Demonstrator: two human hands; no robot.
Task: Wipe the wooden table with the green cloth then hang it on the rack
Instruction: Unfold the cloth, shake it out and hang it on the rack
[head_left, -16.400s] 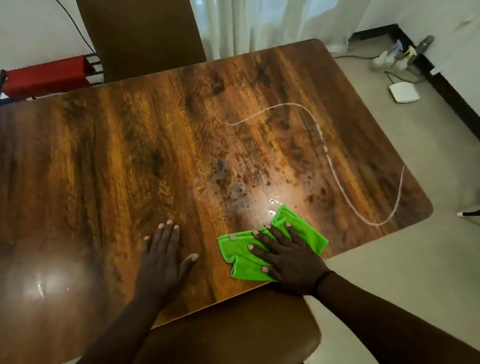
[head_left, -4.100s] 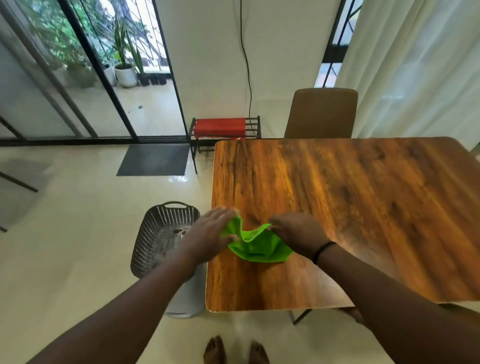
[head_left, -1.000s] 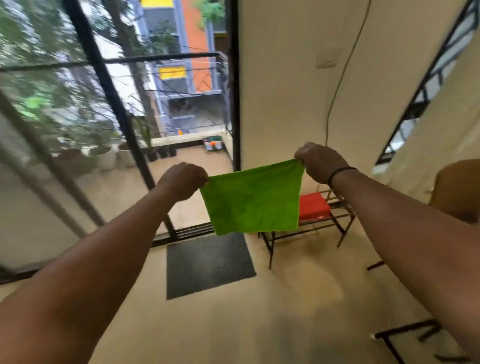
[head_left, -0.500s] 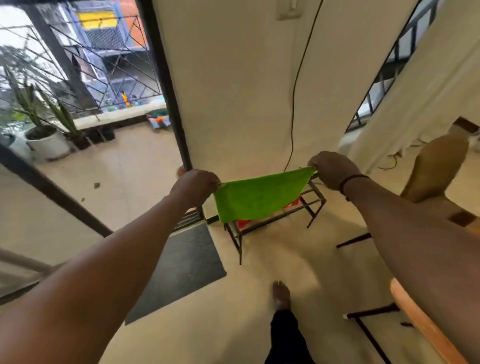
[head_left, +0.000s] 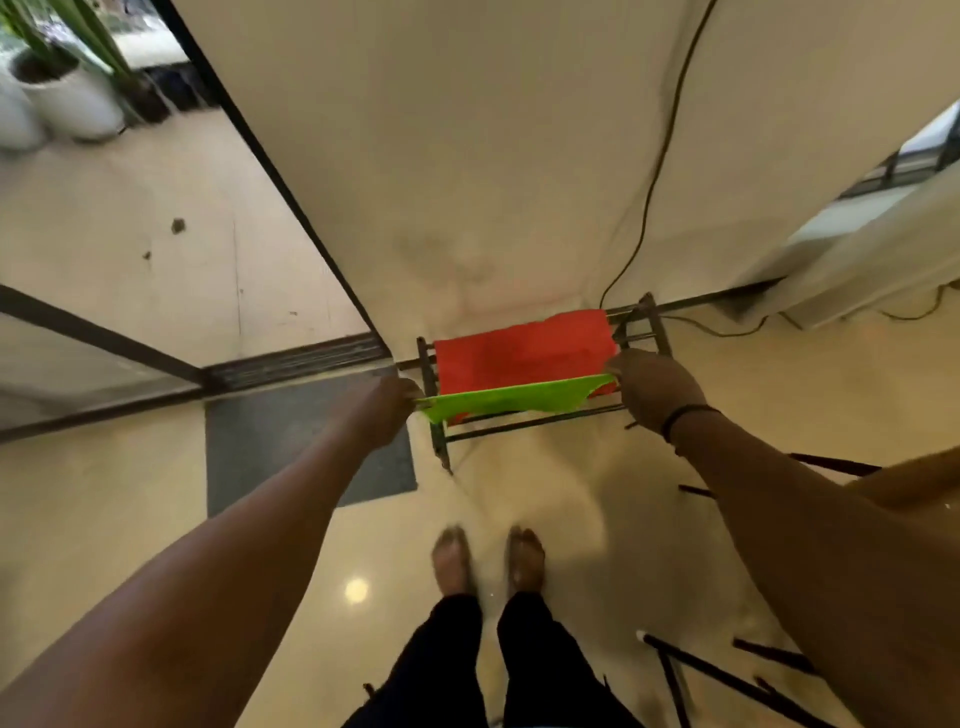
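The green cloth (head_left: 511, 397) is stretched flat between both hands, just over the front rail of the low black metal rack (head_left: 641, 325) that stands against the wall. My left hand (head_left: 387, 408) pinches its left corner and my right hand (head_left: 652, 387) pinches its right corner. A red cloth (head_left: 519, 351) lies over the rack's back rails, right behind the green one. The wooden table is out of view, apart from a brown edge at the far right.
A dark grey doormat (head_left: 291, 441) lies on the tiled floor left of the rack, beside the sliding glass door (head_left: 156, 234). A black cable (head_left: 654, 171) runs down the wall. My bare feet (head_left: 488, 558) stand before the rack. Black chair legs (head_left: 727, 675) are at lower right.
I have stepped up to the rack and tipped my view down. Both hands have lowered the spread green cloth from chest height to the rack's front rail.
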